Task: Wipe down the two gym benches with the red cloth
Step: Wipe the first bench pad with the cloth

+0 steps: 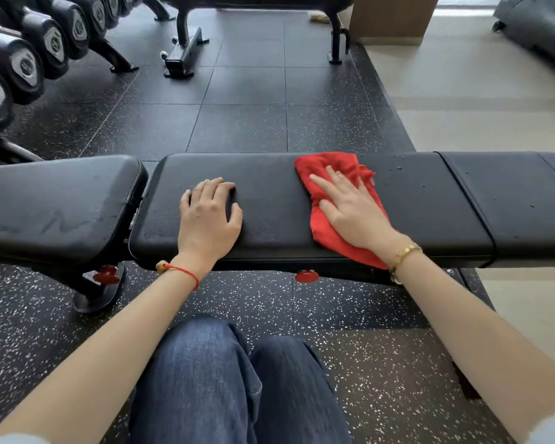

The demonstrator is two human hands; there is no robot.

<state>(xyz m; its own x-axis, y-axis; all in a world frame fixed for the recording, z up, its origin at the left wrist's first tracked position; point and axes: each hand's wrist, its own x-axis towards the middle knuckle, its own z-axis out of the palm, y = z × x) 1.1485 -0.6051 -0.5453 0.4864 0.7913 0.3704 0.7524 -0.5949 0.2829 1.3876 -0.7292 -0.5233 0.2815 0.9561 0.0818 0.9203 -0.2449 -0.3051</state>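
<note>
Red terry is lying flat under the right hand (pixel 354 213), whose fingers (pixel 321 184) are stretching straight and pressing the red cloth (pixel 330 232) down onto the black pad; nothing is being pinched or gripped. The cloth is spreading past the fingertips toward the far edge of the near bench (pixel 269 225) and trailing back under the wrist to the near edge. Off to the left, well apart from the cloth, the left hand (pixel 210 213) is resting on the same pad with loosely curled fingers (pixel 220 187), holding nothing and apparently just bracing.

Outward from the right fingertips, water droplets (pixel 398 169) are sitting on the pad just to the right of the cloth. The bench's long axis is running left to right, across the fingers, so the coming stroke is likely a sideways sweep to the right, and the right hand is the nearer one for it. Farther left, the dull seat pad (pixel 55 206) is looking smeared. Beyond the fingertips, across the speckled floor, the second bench (pixel 186 43) is standing untouched, so the task seems less than half done.
</note>
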